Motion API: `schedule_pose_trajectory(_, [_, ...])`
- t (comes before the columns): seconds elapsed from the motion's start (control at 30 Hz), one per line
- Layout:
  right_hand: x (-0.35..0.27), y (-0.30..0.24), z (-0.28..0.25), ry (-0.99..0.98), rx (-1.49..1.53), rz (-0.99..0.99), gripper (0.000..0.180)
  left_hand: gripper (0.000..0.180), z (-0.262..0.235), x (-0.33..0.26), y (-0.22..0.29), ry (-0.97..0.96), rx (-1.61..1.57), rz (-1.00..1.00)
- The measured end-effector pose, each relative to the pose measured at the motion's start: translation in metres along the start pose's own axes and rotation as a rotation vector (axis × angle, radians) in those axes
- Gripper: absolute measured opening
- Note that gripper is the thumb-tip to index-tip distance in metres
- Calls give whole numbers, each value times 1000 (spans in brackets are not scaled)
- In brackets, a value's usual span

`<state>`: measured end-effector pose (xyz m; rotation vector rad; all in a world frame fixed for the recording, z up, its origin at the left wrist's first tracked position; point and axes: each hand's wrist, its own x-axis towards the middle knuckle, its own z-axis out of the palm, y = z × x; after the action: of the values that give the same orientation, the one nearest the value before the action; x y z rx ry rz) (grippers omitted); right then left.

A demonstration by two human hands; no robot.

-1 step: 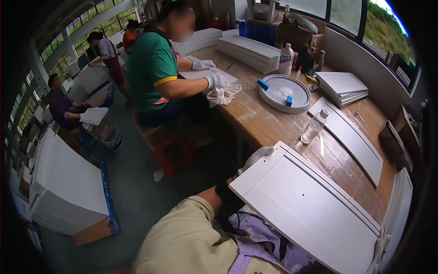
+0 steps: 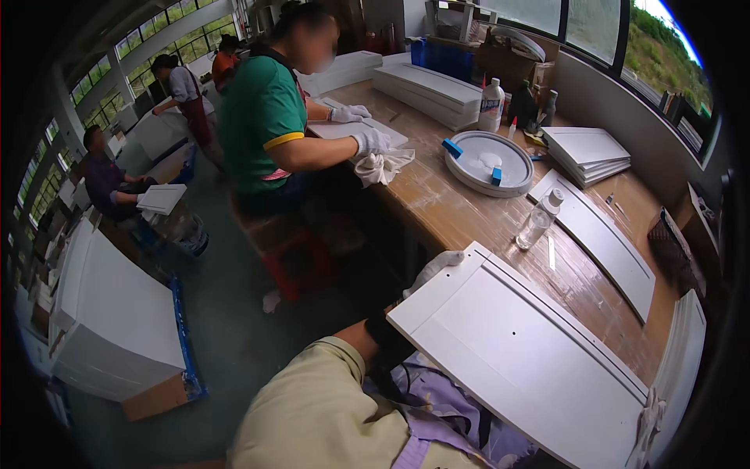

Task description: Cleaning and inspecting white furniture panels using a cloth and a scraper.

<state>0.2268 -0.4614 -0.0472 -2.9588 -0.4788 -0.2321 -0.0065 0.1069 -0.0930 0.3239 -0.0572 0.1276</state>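
Note:
A long white panel [image 2: 516,344] with a grooved border and small holes lies across my lap, tilted, its far side close to the table edge. My left hand [image 2: 435,272], in a pale glove, is closed round its far left corner, with most fingers hidden behind the board. At its right end my right hand [image 2: 650,422], also gloved, grips the short edge. Just beyond that hand a stack of white panels [image 2: 681,367] stands at the table's right side.
On the wooden table [image 2: 437,203] are a clear bottle [image 2: 539,220], a round grey lid [image 2: 500,148] with blue blocks, a long panel [image 2: 601,242] and stacked panels [image 2: 586,148]. A co-worker in a green shirt [image 2: 266,125] works at a board on the left.
The panel has shifted very slightly left with both my hands on it. Little else differs.

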Motion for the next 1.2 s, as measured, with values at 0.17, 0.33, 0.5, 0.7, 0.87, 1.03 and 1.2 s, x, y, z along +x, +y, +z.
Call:
schedule_pose_trajectory(0.17, [-1,4,42,-188,-222,20,34,34,8,-56,40,113,77,133])
schedule_pose_trajectory(0.33, [-20,12,73,-377,-399,41,35,22,-3,-78,62,258,174,178])
schedule_pose_trajectory(0.5, [-61,39,118,-197,-530,10,38,17,-5,-76,70,205,126,73])
schedule_pose_trajectory(0.7, [-90,76,163,-95,-750,-54,42,46,2,-76,65,-41,-129,6])
schedule_pose_trajectory(0.87, [-119,5,118,-170,-2310,-560,36,75,54,-104,39,77,18,446])
schedule_pose_trajectory(1.03, [-125,-75,74,-5,-2557,-519,35,58,53,-101,33,227,18,652])
schedule_pose_trajectory(1.2, [-125,-133,45,117,-2592,-424,35,48,69,-77,29,235,39,574])
